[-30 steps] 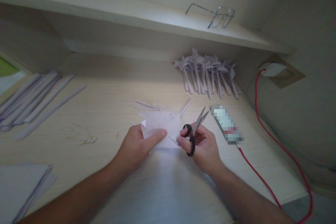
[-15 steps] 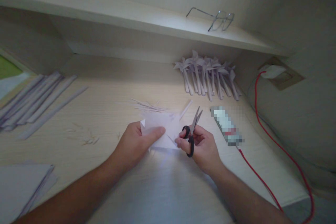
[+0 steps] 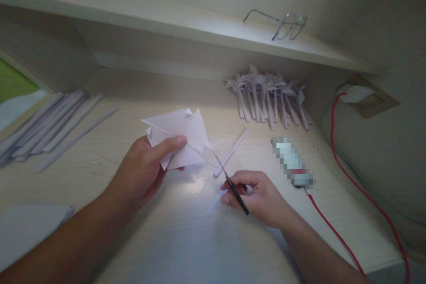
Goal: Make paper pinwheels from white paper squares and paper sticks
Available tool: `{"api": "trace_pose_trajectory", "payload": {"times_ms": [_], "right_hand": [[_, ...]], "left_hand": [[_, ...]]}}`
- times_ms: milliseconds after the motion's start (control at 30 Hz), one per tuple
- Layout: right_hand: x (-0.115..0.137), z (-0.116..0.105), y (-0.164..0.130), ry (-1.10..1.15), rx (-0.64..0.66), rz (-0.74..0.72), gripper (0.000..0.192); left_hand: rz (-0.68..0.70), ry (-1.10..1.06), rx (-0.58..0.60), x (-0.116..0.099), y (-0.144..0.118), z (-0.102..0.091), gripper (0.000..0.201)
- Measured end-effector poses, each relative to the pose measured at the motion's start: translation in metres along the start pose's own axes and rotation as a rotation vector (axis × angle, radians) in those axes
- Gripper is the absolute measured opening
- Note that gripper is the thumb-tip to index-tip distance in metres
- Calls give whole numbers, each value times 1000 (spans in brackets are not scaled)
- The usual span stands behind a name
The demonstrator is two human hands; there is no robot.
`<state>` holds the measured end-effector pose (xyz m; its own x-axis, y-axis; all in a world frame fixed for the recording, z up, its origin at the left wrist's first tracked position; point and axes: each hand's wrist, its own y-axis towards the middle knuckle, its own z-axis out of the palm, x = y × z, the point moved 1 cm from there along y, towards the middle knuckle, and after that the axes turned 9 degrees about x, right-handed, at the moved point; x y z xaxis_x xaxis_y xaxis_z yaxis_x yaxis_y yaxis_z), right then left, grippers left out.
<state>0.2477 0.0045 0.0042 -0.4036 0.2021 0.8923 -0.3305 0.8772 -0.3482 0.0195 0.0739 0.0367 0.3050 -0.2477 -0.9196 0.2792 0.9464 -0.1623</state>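
My left hand (image 3: 143, 166) grips a white paper square (image 3: 178, 128) slit from its corners, the thumb pressing near its centre and the fingers underneath. Several of its points stand loose, and small corners are bent up. In my right hand (image 3: 254, 193) is a pair of scissors (image 3: 234, 191) with black handles, the thin blades pointing up and left toward the paper but apart from it. Between the paper and the scissors a rolled paper stick (image 3: 231, 153) lies on the desk. Thin paper strips show partly behind the paper.
Finished paper pinwheels (image 3: 269, 95) lie in a row at the back right. Several rolled paper tubes (image 3: 56, 124) rest at the left, above a paper stack (image 3: 29, 230). A phone (image 3: 293, 162) on a red cable (image 3: 333, 228) lies at the right. Glasses (image 3: 288, 26) sit on the shelf (image 3: 166, 22).
My left hand has lifted the paper and moved it left, turning it so its slits show. My right hand has come down and the scissors have tipped toward the left. The view has shifted slightly.
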Motion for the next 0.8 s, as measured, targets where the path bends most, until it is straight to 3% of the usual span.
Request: {"api": "trace_pose_trajectory", "payload": {"times_ms": [367,600,800], "right_hand": [[4,3,-1,-31,-6,-37,18],[2,4,-1,-24,-13,-23,20],[2,4,-1,-24,-17,-27,21]], "left_hand": [[-45,84,20,8,-4,-2,17],[-12,5,-15,3,-5,3,18],[-27,60,20,8,-5,-1,26]]}}
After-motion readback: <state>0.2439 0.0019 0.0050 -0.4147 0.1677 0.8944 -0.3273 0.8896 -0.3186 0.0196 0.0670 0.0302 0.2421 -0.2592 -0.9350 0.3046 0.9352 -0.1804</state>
